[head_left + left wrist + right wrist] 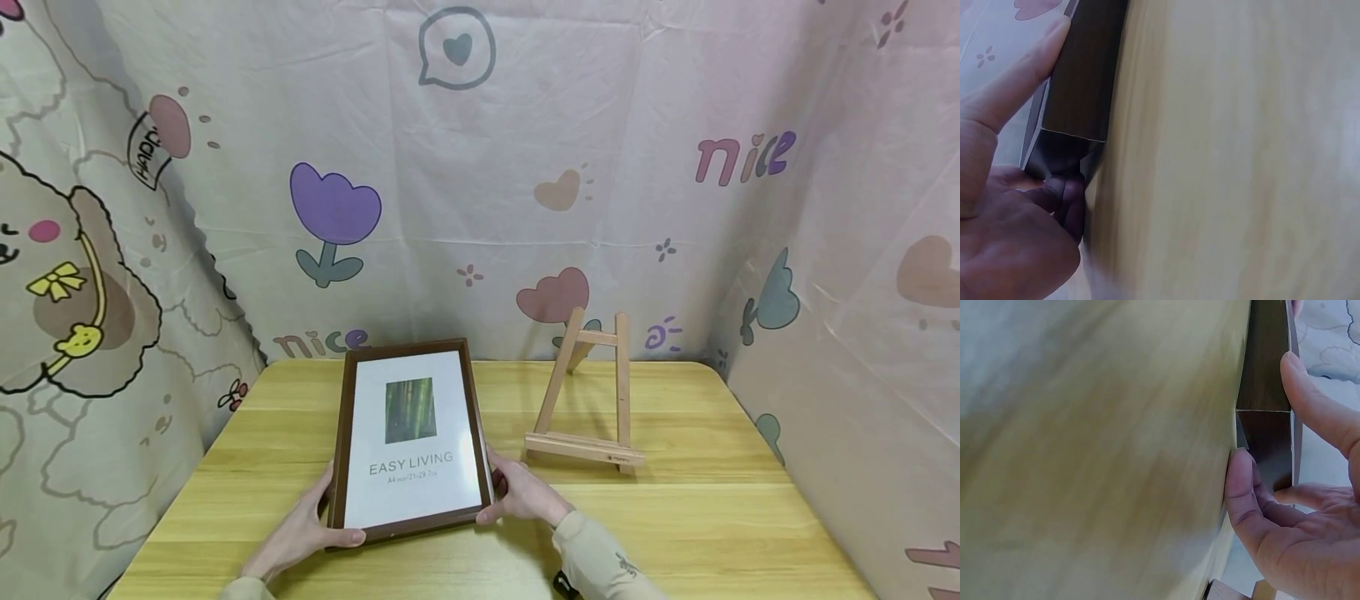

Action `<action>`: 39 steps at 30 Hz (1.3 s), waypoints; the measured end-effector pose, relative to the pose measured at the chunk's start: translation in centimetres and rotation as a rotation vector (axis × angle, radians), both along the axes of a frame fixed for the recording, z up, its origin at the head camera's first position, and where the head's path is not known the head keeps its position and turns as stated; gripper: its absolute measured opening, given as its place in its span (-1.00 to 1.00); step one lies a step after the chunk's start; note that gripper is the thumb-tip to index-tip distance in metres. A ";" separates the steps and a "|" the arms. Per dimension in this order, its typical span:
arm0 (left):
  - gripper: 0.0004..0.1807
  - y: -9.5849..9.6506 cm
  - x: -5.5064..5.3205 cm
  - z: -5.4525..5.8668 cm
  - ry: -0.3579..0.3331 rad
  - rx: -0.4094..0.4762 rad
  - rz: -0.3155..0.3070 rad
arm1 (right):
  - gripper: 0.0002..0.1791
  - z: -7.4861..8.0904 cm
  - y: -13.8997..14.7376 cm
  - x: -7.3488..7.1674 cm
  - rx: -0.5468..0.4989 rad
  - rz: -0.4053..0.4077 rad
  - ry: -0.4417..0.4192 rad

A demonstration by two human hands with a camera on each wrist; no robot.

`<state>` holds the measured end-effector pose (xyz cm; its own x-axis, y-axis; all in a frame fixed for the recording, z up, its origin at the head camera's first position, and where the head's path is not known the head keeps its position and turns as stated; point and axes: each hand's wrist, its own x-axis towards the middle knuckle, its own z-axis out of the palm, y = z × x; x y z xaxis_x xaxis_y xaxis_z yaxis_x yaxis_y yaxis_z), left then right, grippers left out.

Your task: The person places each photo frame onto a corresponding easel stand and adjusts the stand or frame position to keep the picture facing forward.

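Brown picture frame (412, 437) is left of centre at the table (712, 450), slightly askew; can't tell if it's fully lifted. L hand (307, 521) & R hand (521, 492) grip its near corners, thumbs at near edge, fingers curled round the sides. Far end's unsupported, so it might dip if either grip loosens; swinging right w/o care could knock the easel (585, 447).

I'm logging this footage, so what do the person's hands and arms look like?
The left hand and right hand wear no gloves. The left sleeve and right sleeve are pale beige; the right one bears a small dark motif. Something small and black shows beside that sleeve, unidentifiable.
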<state>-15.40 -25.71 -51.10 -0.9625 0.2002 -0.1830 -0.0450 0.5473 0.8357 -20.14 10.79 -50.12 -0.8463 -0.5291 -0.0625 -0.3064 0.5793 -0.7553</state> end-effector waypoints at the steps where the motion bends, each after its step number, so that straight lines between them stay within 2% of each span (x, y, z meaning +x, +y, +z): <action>1: 0.48 0.0 0.0 0.0 0.003 0.002 0.000 | 0.30 0.0 0.0 0.0 0.000 -0.004 -0.002; 6: 0.51 0.2 0.0 0.1 0.011 0.006 0.007 | 0.31 0.0 -0.1 0.1 0.010 -0.029 -0.014; 14: 0.54 0.5 0.3 0.2 0.020 -0.017 0.021 | 0.29 0.1 -0.1 0.3 0.050 -0.051 0.015; 22: 0.55 0.7 0.4 0.2 0.051 -0.033 0.033 | 0.29 0.2 -0.1 0.4 0.043 -0.068 0.034; 31: 0.56 0.9 0.4 0.4 0.043 -0.015 0.039 | 0.30 0.3 -0.1 0.7 0.027 -0.094 0.025; 39: 0.58 1.1 0.4 0.5 0.038 -0.035 0.051 | 0.30 0.3 0.1 0.7 0.003 -0.093 0.039</action>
<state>-14.97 -24.64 -50.59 -0.9776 0.1454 -0.1525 -0.0423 0.5737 0.8179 -19.40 10.92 -49.78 -0.8934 -0.4483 -0.0296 -0.2808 0.6086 -0.7422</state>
